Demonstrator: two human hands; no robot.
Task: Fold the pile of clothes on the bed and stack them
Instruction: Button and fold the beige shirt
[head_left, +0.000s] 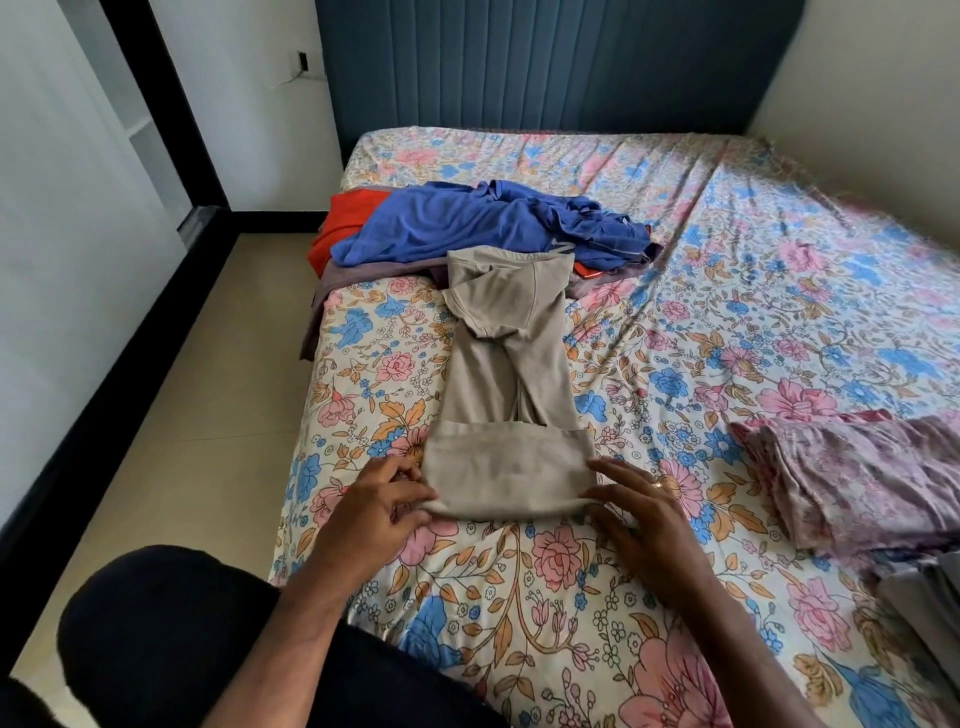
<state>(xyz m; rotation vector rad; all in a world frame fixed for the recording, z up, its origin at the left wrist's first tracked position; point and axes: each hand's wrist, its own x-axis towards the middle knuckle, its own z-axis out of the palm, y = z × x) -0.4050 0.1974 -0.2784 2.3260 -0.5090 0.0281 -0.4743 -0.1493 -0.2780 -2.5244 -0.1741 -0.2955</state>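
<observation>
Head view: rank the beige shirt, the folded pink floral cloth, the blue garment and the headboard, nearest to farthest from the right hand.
From the right hand:
1. Beige shirt, touching it, just left.
2. Folded pink floral cloth, on the bed's right side.
3. Blue garment, in the unfolded pile farther up the bed.
4. Headboard, at the bed's far end.

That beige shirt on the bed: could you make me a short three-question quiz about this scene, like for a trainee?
1. True or false: the beige shirt is already on the folded stack.
2. Which garment tops the unfolded pile? A) blue garment B) green towel C) white sock
3. Fill in: the left hand and right hand are at the shirt's ____ fold.

Key: 1 false, it lies mid-bed, partly folded. 2 A. 3 near (bottom).
</observation>
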